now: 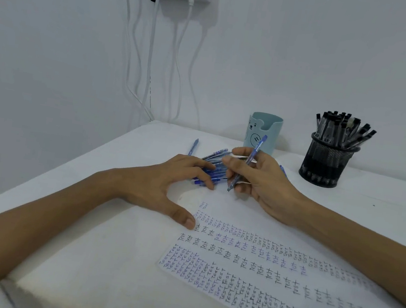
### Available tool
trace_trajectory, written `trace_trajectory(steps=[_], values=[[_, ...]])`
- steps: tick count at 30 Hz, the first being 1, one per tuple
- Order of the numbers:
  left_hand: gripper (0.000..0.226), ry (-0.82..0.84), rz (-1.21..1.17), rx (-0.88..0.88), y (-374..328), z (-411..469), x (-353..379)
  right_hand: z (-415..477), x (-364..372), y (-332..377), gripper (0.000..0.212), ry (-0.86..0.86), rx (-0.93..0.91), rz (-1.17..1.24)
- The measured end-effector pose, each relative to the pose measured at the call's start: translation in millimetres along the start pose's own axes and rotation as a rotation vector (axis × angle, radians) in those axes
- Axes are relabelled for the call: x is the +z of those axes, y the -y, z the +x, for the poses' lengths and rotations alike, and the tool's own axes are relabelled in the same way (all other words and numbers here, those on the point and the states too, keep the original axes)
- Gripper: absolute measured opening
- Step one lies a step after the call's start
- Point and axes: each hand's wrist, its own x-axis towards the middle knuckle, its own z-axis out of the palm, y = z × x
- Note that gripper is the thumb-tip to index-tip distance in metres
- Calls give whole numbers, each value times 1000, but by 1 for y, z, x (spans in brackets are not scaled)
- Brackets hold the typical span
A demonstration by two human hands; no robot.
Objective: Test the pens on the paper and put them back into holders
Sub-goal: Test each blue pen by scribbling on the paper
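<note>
My right hand (263,181) grips a blue pen (255,150), its tip pointing down just above the top of the paper (283,280). The sheet is covered with rows of handwritten "TEST" words. My left hand (167,182) lies flat with spread fingers, fingertips resting on a pile of blue pens (214,167), thumb touching the paper's upper left edge. A light teal holder with a bear face (262,133) stands behind the pile. A black mesh holder (326,162), filled with several black pens, stands to its right.
One loose blue pen (193,147) lies apart, left of the pile. The white table (105,257) meets a white wall behind; its left edge drops off. White cables (150,56) hang down the wall from a socket at the top.
</note>
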Motion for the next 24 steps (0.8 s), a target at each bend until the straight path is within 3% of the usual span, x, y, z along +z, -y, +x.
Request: trace_trajectory(steps=[8,13,18,24], values=[[76,-18,11,21,2,0,2,21,-30,23,33,-178,62,-135],[75,-14,-4,19,2,-1,2,26,-58,31,40,-239,-68,-662],[76,-26,-12,34,3,0,2,35,-83,28,40,-189,122,-1063],[77,-52,22,60,11,6,5,34,-93,30,39,-158,157,-1504]])
